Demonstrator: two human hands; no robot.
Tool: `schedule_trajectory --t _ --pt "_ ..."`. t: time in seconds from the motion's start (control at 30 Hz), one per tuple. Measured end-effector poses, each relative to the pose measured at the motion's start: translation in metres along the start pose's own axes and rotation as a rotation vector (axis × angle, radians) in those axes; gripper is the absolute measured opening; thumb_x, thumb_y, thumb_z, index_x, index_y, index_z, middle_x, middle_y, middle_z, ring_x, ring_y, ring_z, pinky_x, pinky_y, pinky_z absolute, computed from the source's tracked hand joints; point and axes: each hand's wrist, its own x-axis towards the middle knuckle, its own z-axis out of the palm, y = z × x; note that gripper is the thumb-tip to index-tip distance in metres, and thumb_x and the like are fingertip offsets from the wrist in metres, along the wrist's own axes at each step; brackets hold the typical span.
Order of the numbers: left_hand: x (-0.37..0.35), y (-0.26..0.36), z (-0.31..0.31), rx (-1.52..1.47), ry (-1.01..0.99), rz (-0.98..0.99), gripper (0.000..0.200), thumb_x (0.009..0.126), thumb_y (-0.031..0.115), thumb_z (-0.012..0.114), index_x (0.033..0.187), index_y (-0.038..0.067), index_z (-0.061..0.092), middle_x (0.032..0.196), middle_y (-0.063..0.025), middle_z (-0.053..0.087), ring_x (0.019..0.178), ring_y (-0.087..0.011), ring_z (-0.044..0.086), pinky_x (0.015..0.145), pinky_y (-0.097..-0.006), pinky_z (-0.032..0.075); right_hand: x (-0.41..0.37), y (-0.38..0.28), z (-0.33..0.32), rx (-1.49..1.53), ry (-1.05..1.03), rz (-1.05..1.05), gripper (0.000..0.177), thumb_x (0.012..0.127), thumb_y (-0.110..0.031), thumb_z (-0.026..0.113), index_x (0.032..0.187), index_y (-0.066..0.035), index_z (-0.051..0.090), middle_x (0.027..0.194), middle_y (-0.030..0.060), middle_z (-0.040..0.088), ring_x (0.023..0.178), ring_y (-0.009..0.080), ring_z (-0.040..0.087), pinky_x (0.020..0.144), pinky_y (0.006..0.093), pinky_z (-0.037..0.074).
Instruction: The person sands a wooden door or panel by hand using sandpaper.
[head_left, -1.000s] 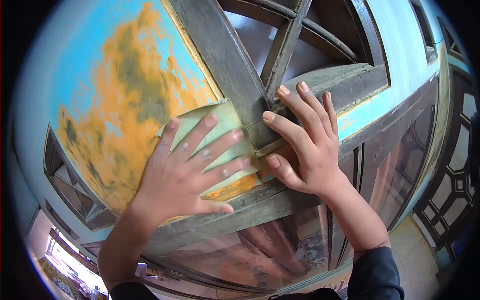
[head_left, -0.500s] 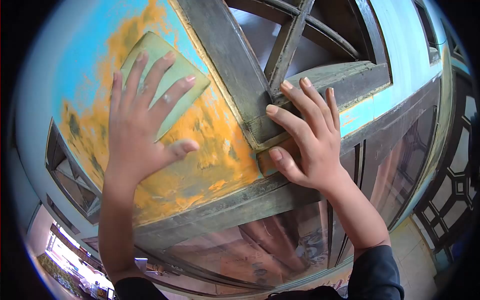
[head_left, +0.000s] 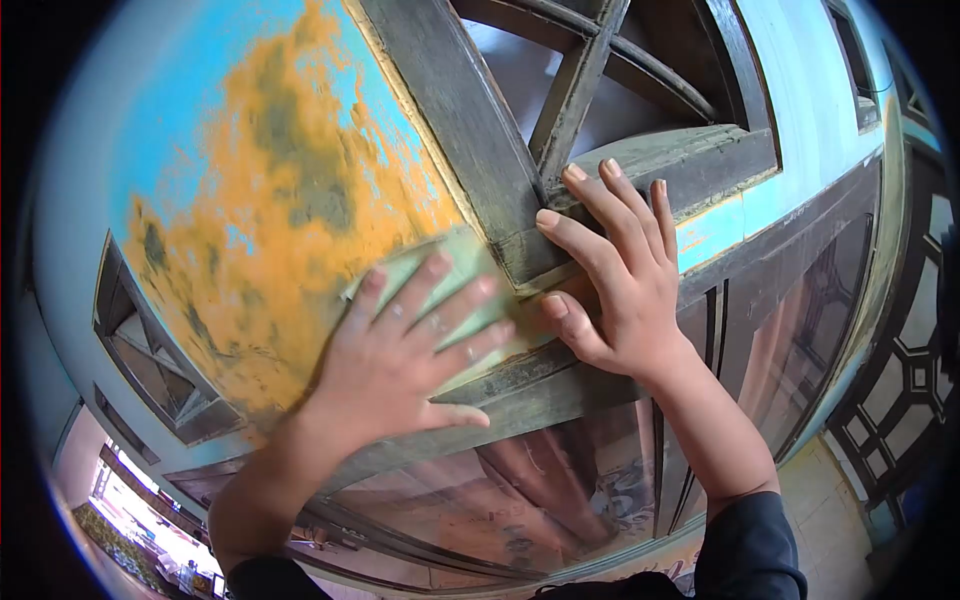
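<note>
head view, looking at a painted wooden door or window front at close range.

left hand (head_left: pixel 400 375): flat, fingers spread, palm down on a pale green sanding sheet (head_left: pixel 450 262). not clenched. the sheet is pressed against the surface under the fingers, not pinched. thumb sticks out to the right along the lower rail (head_left: pixel 540 400). forearm runs down to the lower left, wrist bent back.

right hand (head_left: pixel 612 295): released, grasping nothing. fingers spread and laid flat on the weathered frame. fingertips reach up onto the grey ledge (head_left: pixel 690 160), thumb points left toward the sheet. forearm drops to the lower right into a dark sleeve (head_left: pixel 750 550).

sheet position: lower right corner of the painted panel (head_left: pixel 260 190), just beside the dark upright post (head_left: pixel 450 110), where post and rail meet. its right edge sits close to the right thumb; contact between them cannot be told.

surface: panel is blue paint worn through to orange, with dark grey blotches. post and rail are bare grey-brown wood.

room: reflective pane (head_left: pixel 560 490) below the rail, dark lattice window (head_left: pixel 915 370) at far right.
</note>
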Motion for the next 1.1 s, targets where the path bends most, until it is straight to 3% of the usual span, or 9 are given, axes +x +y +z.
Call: schedule_trajectory --t 0.07,0.2,0.3,0.4,0.5,0.7,0.9,1.0,1.1 --pt "-0.002 -0.003 0.001 0.01 -0.003 0.006 0.084 0.075 0.083 0.053 0.144 0.037 0.052 0.16 -0.0053 0.036 0.15 -0.0363 0.025 0.118 -0.0654 0.015 0.0 0.0 0.0 -0.005 -0.005 -0.001 0.047 0.091 -0.046 0.055 0.13 -0.022 0.065 0.145 0.0108 0.053 0.139 0.0347 0.044 0.119 0.0548 0.016" --pt "0.016 -0.059 -0.027 0.175 0.276 -0.303 0.086 0.074 0.083 0.055 0.144 0.034 0.053 0.16 -0.0035 0.036 0.151 -0.0362 0.024 0.118 -0.0654 0.016 -0.001 0.0 0.002 0.002 0.015 0.008 0.047 0.091 -0.046 0.055 0.13 -0.022 0.065 0.145 0.0107 0.053 0.139 0.0346 0.044 0.12 0.0546 0.016" --pt "0.007 -0.03 -0.011 0.124 0.098 -0.056 0.09 0.078 0.086 0.046 0.144 0.026 0.053 0.157 -0.0098 0.04 0.15 -0.0398 0.024 0.119 -0.0643 0.013 -0.001 -0.001 0.0 -0.011 -0.011 0.006 0.047 0.091 -0.047 0.055 0.13 -0.022 0.065 0.145 0.0104 0.053 0.14 0.0342 0.043 0.12 0.0547 0.016" --pt "0.014 -0.046 -0.024 0.161 0.06 -0.041 0.091 0.078 0.088 0.044 0.143 0.025 0.054 0.157 -0.0102 0.04 0.15 -0.0381 0.025 0.12 -0.0623 0.014 -0.001 -0.001 0.0 -0.02 -0.022 0.003 0.048 0.091 -0.047 0.055 0.13 -0.022 0.065 0.145 0.0102 0.053 0.141 0.0339 0.043 0.12 0.0553 0.016" --pt "0.038 -0.096 -0.036 0.24 0.386 -0.196 0.083 0.079 0.081 0.051 0.145 0.03 0.052 0.158 -0.0041 0.04 0.149 -0.0362 0.027 0.119 -0.0638 0.017 -0.002 -0.002 0.001 -0.015 -0.018 0.012 0.048 0.09 -0.047 0.056 0.13 -0.023 0.065 0.145 0.0101 0.053 0.141 0.0336 0.042 0.12 0.0557 0.016" --pt "0.026 -0.046 -0.024 0.195 0.082 -0.008 0.097 0.079 0.09 0.037 0.145 0.021 0.052 0.158 -0.009 0.039 0.151 -0.0366 0.024 0.122 -0.0584 0.011 -0.003 -0.002 -0.001 -0.016 -0.03 0.018 0.048 0.09 -0.047 0.056 0.131 -0.023 0.064 0.145 0.01 0.053 0.141 0.0335 0.042 0.12 0.0555 0.015" --pt "0.038 -0.098 -0.034 0.269 0.378 -0.195 0.087 0.076 0.086 0.049 0.145 0.033 0.052 0.159 -0.0025 0.037 0.15 -0.0348 0.027 0.119 -0.0641 0.018 -0.003 -0.002 -0.001 -0.015 -0.031 0.024 0.048 0.09 -0.046 0.056 0.132 -0.023 0.063 0.146 0.0097 0.052 0.14 0.0331 0.043 0.121 0.0548 0.014" --pt "0.024 -0.047 -0.024 0.146 0.121 -0.044 0.085 0.078 0.084 0.049 0.144 0.03 0.052 0.159 -0.0026 0.038 0.15 -0.0352 0.027 0.12 -0.0624 0.017 -0.004 -0.003 -0.001 -0.026 -0.037 0.02 0.048 0.09 -0.046 0.056 0.131 -0.023 0.064 0.145 0.0097 0.052 0.141 0.033 0.043 0.121 0.0547 0.014" --pt "0.029 -0.087 -0.033 0.215 0.28 -0.145 0.085 0.078 0.082 0.051 0.144 0.029 0.053 0.157 -0.0033 0.04 0.149 -0.0348 0.028 0.12 -0.0623 0.015 -0.004 -0.002 0.001 -0.037 -0.029 0.004 0.048 0.09 -0.046 0.056 0.131 -0.023 0.064 0.145 0.01 0.053 0.141 0.0329 0.043 0.121 0.0544 0.013"
